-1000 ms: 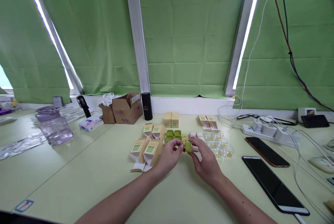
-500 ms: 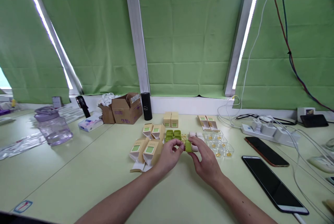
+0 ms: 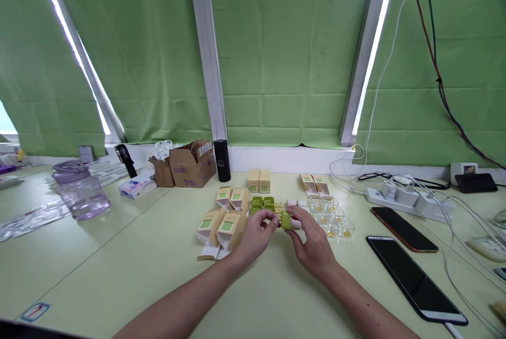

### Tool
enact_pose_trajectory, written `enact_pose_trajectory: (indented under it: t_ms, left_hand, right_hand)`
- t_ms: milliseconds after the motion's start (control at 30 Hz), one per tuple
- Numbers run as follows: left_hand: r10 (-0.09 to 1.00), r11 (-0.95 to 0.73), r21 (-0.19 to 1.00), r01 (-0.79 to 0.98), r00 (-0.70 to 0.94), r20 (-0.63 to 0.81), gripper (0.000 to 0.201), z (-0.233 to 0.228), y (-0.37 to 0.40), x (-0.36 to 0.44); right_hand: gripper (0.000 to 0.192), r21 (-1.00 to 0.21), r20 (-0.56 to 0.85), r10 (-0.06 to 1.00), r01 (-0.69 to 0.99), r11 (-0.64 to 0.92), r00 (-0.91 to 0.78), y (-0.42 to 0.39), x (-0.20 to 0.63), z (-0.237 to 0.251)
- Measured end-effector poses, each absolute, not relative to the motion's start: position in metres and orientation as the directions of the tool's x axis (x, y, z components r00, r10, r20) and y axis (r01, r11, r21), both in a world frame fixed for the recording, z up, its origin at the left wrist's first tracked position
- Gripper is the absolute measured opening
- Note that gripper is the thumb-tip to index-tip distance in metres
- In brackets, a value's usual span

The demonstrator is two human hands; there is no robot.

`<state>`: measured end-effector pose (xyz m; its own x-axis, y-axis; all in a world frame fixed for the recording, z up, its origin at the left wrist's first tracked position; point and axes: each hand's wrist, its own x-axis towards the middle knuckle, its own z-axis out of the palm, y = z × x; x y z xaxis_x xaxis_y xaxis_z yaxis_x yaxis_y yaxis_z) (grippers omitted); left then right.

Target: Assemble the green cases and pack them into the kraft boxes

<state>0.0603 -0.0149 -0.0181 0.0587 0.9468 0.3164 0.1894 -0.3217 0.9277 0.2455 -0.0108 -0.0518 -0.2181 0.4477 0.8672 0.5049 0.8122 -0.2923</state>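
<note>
Between the thumb and fingers of my right hand (image 3: pixel 310 241) is a small green square piece (image 3: pixel 285 220), held just above the table. My left hand (image 3: pixel 259 231) is closed in a pinch beside it; what its fingertips hold is too small to make out. Several green square cups (image 3: pixel 262 204) stand just behind my left hand. Small yellowish pieces (image 3: pixel 279 209) lie right of them. White rounded pieces (image 3: pixel 297 204) sit behind my right hand, and clear cups with yellow centres (image 3: pixel 331 218) stand to its right. Opened cream boxes (image 3: pixel 227 227) lie left of my left hand.
Closed cream boxes (image 3: pixel 259 181) and opened ones (image 3: pixel 315 186) stand farther back. At right lie two phones (image 3: pixel 415 278), a power strip (image 3: pixel 409 203) and loose cables. A black cylinder (image 3: pixel 222 161), a cardboard box (image 3: pixel 192 165) and a purple jug (image 3: pixel 80 191) stand at left.
The green square piece has turned slightly in my right fingers and shifted a little to the right. Both hands stay almost in the same place.
</note>
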Motion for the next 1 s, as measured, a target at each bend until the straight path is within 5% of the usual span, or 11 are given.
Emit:
enact_pose_trajectory:
  t_ms: [667, 1000]
  left_hand:
    - [0.952, -0.300, 0.950, 0.086, -0.031, 0.303, 0.029, -0.016, -0.011, 0.052]
    - [0.846, -0.509, 0.777, 0.371, 0.046, 0.532, 0.030, -0.012, -0.028, 0.051]
  right_hand:
    - [0.046, -0.373, 0.847, 0.508, 0.503, 0.779, -0.159, -0.010, 0.248, -0.050]
    - [0.051, -0.368, 0.820, 0.521, 0.480, 0.796, -0.236, -0.015, 0.248, -0.043]
